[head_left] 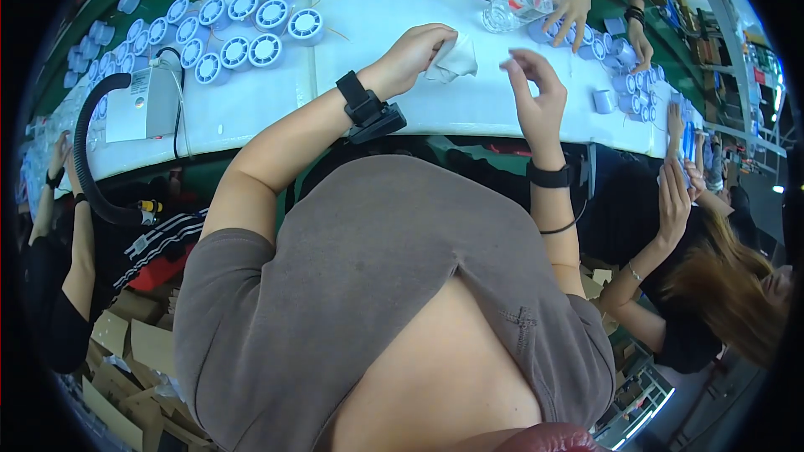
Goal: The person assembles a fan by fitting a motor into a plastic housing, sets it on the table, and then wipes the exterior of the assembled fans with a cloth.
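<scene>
My left hand (412, 55) is closed on a crumpled white cloth or tissue (455, 59), pinching its upper left edge just above the white-covered table. To the right of it, my right hand (540, 94) is raised with the thumb and bent fingers apart, touching nothing. Black straps with small devices sit on both my wrists. Left of my left hand stand several round white parts with slotted blue-white tops (306, 25), some with thin wires. A clear plastic bottle (519, 5) with a white cap leans or lies beyond my right hand.
A white box (144, 105) with a black flexible hose (81, 151) stands at the left. Across the table, another person's hand (574, 10) reaches over more round parts (621, 54). People work at both sides; opened cardboard boxes (126, 368) lie at the lower left.
</scene>
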Motion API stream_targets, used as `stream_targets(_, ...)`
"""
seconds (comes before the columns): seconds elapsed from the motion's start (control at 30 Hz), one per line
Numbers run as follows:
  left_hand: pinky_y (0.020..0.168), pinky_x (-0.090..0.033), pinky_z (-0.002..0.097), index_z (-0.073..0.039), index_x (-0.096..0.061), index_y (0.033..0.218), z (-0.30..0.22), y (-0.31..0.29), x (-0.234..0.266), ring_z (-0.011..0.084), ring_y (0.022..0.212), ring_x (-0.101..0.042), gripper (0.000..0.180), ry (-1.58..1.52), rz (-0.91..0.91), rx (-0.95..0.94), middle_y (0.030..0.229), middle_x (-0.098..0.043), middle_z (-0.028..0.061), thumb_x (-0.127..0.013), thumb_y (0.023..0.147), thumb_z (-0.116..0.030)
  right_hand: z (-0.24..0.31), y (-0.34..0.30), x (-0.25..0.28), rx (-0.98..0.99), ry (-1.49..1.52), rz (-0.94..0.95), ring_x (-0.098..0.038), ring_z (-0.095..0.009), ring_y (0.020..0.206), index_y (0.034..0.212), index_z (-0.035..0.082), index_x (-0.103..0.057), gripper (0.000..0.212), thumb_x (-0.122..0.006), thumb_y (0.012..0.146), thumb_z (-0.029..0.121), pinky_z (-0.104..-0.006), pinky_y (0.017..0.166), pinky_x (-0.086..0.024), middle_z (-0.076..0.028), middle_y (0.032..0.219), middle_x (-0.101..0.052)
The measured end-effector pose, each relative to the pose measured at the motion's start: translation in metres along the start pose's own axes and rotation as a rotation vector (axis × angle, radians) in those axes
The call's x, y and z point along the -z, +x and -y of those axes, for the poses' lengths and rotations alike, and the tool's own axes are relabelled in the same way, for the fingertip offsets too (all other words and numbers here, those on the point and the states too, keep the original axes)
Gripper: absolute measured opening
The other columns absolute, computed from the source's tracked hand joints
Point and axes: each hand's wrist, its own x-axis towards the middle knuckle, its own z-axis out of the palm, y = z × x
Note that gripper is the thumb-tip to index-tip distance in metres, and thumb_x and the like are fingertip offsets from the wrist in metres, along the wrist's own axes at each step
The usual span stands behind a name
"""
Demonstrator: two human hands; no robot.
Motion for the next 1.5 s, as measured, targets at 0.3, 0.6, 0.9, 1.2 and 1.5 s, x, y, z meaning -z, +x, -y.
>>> stream_targets(0.3,0.064,-0.040,0.0212,-0.002,-0.055,0.089,-0.012,0.003,-0.036,0.0073,0.071,-0.050,0.021,0.565,-0.008,-0.401,0.077,-0.055,0.0021,-0.046,0.084,-0.020,-0.050,0.050,0.019,0.038,0.111,0.343,-0.053,-0.011,0.074,0.092,-0.001,-0.055,0.019,-0.057,0.077,0.011,-0.0215,0.066,-0.041,-0.004,0.076,-0.058)
stream_targets(0.6,0.059,-0.041,0.0209,0.001,-0.056,0.088,-0.008,0.013,-0.053,0.0073,0.067,-0.052,0.021,0.107,-0.155,-0.201,0.076,-0.057,0.0022,-0.052,0.083,-0.019,-0.059,0.053,0.023,-0.326,0.465,0.399,-0.051,-0.008,0.072,0.084,-0.003,-0.054,0.017,-0.060,0.076,0.011,-0.0186,0.064,-0.041,-0.003,0.075,-0.056)
stream_targets(0.9,0.054,-0.040,0.0199,0.002,-0.056,0.087,0.013,0.012,0.014,0.0058,0.063,-0.052,0.023,0.605,-0.575,-0.434,0.070,-0.056,0.0003,-0.053,0.082,-0.021,-0.168,0.069,0.012,-0.175,0.229,-0.392,-0.052,-0.015,0.087,0.107,0.000,-0.040,0.058,-0.073,0.062,0.015,-0.0249,0.074,-0.043,-0.010,0.098,-0.052)
stream_targets(1.2,0.064,-0.041,0.0225,-0.002,-0.055,0.086,-0.021,-0.013,0.020,0.0085,0.072,-0.052,0.022,0.016,-0.519,-0.285,0.079,-0.056,0.0014,-0.051,0.083,-0.024,-0.139,0.092,0.009,0.031,0.089,0.287,-0.052,-0.020,0.094,0.113,0.000,-0.038,0.072,-0.076,0.057,0.023,-0.0296,0.080,-0.042,-0.013,0.104,-0.050)
stream_targets(1.5,0.067,-0.042,0.0242,-0.002,-0.057,0.085,-0.038,-0.048,0.023,0.0101,0.077,-0.053,0.023,-0.024,-0.498,-0.366,0.083,-0.056,0.0036,-0.050,0.083,-0.024,-0.015,0.075,0.016,0.217,-0.631,0.538,-0.054,-0.025,0.082,0.110,0.008,-0.046,0.065,-0.074,0.055,0.027,-0.0323,0.065,-0.046,-0.011,0.093,-0.053)
